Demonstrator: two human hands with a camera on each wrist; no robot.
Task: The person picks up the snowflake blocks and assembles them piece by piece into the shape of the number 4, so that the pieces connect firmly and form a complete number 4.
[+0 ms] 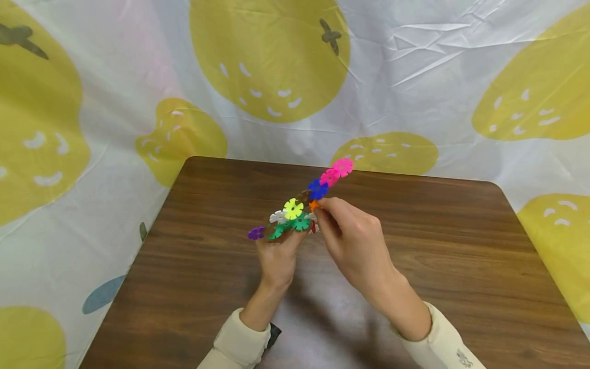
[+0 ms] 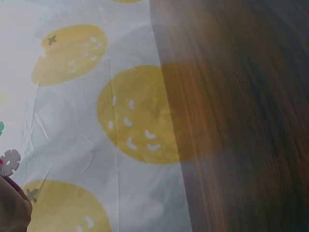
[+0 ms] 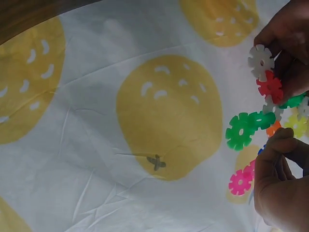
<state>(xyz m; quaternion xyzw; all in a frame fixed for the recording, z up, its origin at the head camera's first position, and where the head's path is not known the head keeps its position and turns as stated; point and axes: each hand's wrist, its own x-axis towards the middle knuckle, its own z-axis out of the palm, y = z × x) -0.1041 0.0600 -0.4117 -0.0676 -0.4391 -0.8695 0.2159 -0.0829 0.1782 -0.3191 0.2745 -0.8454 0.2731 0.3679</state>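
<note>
Holding the snowflake-disc chain [image 1: 299, 205] above the table [image 1: 461, 266]: left grip [image 1: 276, 253] apparently pinching its seven-o'clock end, right grip [image 1: 355, 241] pinching the orange disc [image 1: 314, 205].

Both forearms, in cream sleeves, rise from the near edge of the bench and converge above its middle. The left hand [image 1: 276, 256] is raised with its fingers curled upward in a grip. The right hand [image 1: 352, 238] angles in from the right, its thumb and fingertips pinched together beside the left fingers.
</note>
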